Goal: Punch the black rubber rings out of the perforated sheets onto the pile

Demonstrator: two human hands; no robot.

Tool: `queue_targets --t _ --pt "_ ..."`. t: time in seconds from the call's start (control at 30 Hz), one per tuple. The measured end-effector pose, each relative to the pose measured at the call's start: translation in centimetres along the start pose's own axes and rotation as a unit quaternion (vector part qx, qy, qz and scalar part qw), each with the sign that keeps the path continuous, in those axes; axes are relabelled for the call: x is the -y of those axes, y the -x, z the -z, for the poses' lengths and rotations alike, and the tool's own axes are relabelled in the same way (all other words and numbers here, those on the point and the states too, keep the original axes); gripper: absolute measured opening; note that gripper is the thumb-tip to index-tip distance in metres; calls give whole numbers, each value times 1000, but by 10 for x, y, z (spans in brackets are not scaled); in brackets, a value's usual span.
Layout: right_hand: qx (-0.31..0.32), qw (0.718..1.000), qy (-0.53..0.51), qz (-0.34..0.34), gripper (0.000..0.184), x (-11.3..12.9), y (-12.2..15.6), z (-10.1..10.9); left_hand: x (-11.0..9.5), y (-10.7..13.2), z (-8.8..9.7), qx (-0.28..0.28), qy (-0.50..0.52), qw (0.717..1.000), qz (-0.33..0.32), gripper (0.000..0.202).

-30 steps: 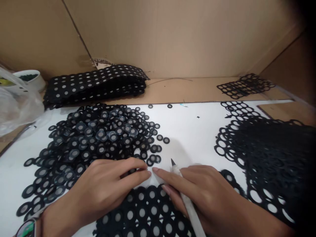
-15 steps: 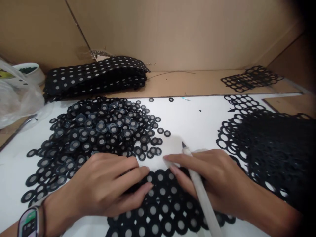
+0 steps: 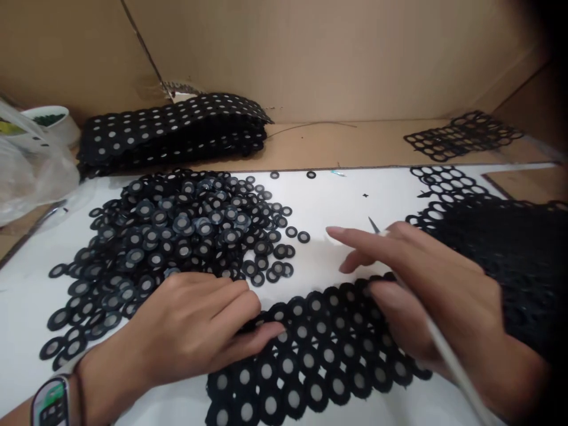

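**Two hands on a black punched sheet, white tool in the right**

Head view, near part: left hand point(image 3: 195, 331) lying flat and open, palm down, fingers stretched to the right, fingertips pressing on the left edge of the black punched sheet point(image 3: 319, 349). Sheet spread on the white work surface point(image 3: 346, 207), directly under and between both hands, full of round washers with pale centres not yet pushed out. Right hand point(image 3: 426, 290) just beside it on the right, thumb resting on the upper right edge of the sheet, index finger stretched out to the left above the bare white surface, not touching the sheet. Closed around a thin white pointed tool point(image 3: 444, 343), with the dark tip showing above the knuckles and the shaft running down to the lower right corner. Smartwatch point(image 3: 52, 405) on the left wrist.

Head view, far part: big heap of loose black washers point(image 3: 177, 236) just behind the left hand, touching its knuckles. Pile of emptied black webbing point(image 3: 510, 254) at the right, partly behind the right hand. Stack of full punched sheets point(image 3: 173, 133) at the back left, against the cardboard wall point(image 3: 310, 53). Clear plastic bag point(image 3: 31, 171) and a white bowl point(image 3: 48, 121) at the far left.
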State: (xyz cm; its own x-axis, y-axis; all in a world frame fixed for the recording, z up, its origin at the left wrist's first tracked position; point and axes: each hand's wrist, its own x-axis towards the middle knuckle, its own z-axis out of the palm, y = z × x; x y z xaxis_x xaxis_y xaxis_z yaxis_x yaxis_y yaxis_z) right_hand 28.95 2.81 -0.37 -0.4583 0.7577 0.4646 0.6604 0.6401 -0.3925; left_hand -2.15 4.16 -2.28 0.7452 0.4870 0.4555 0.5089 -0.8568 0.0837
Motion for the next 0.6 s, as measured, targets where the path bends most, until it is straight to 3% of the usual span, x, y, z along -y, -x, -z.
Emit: queue_targets --t 0.1,0.2,0.3,0.37,0.4,0.53,0.6 --pt "-12 977 -195 -88 57 16 4 -2 2 2 -1 0 15 1000 5 37" --pt "-12 903 -395 -169 44 29 8 -13 3 2 -2 4 30 999 10 37" --pt "72 826 -519 -207 48 29 11 -18 4 2 -1 16 39 999 16 35" --pt "136 795 -545 -229 53 25 11 -16 4 1 0 19 45 999 19 34" --pt "157 795 -535 -238 53 22 10 -14 4 1 0 18 47 999 20 33" --pt "176 866 -409 -228 37 19 4 -7 3 0 1 17 48 998 22 28" --pt "175 880 -375 -232 31 22 1 -7 4 0 2 17 50 998 21 28"
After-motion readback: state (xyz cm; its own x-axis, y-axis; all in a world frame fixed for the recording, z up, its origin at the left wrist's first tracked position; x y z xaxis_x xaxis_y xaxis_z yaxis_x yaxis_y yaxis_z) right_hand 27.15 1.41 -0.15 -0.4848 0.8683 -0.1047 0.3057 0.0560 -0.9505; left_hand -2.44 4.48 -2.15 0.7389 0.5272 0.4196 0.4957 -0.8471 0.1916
